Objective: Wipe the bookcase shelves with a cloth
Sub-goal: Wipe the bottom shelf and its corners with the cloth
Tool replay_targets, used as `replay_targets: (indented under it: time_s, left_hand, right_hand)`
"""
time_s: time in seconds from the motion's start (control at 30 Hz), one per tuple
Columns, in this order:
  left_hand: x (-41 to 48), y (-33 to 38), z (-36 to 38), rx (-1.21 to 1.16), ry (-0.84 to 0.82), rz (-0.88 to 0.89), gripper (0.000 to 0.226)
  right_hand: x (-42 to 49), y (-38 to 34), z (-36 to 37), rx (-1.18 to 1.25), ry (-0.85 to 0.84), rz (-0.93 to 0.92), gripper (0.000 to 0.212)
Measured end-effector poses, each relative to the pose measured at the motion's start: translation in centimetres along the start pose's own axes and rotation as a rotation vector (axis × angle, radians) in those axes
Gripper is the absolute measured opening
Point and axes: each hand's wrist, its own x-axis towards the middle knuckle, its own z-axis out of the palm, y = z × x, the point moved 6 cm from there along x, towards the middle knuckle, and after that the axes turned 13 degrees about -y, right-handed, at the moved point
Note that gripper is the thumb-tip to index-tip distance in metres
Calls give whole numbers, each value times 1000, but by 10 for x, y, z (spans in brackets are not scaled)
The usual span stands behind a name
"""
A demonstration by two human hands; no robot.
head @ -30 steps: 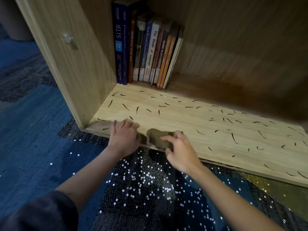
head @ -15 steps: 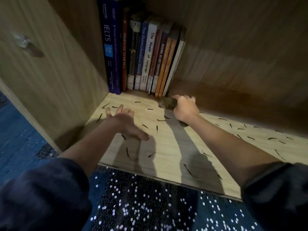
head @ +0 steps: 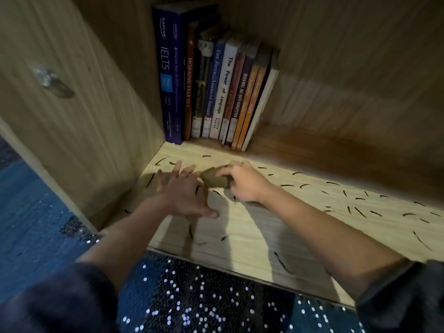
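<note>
Gripping a small brown cloth [head: 212, 180] with curled fingers, the right hand [head: 248, 186] holds it on the bottom shelf [head: 312, 219] of the bookcase, in the left part, a little in front of the row of books [head: 216, 92]. The left hand [head: 186, 195] is just beside the cloth, on its left. Its fingers [head: 178, 167] are straight and spread and hold nothing; I cannot tell if the palm touches the wood. Short dark marks [head: 358, 210] are scattered over the light board. The books stand in the back left corner, against the side wall [head: 84, 116].
</note>
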Motion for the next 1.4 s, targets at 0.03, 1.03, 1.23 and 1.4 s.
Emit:
replay_targets:
  time_s: [0.03,1.03,1.23,1.4]
  left_hand:
    - [-14,1,2,-138,63,68,116]
    - [-133,9,98,81,204,-41,57]
    - [-133,12,100,108,173,-30,58]
    - [-134,13,99,98,161,-26,58]
  right_hand:
    - [-13,-4,4,-1,-12,-36,49]
    - [-221,-59,104,309,496,20,46]
    - [-228,-61,101,430,767,-80,29]
    - [-204,-33,123,204,463,164,27]
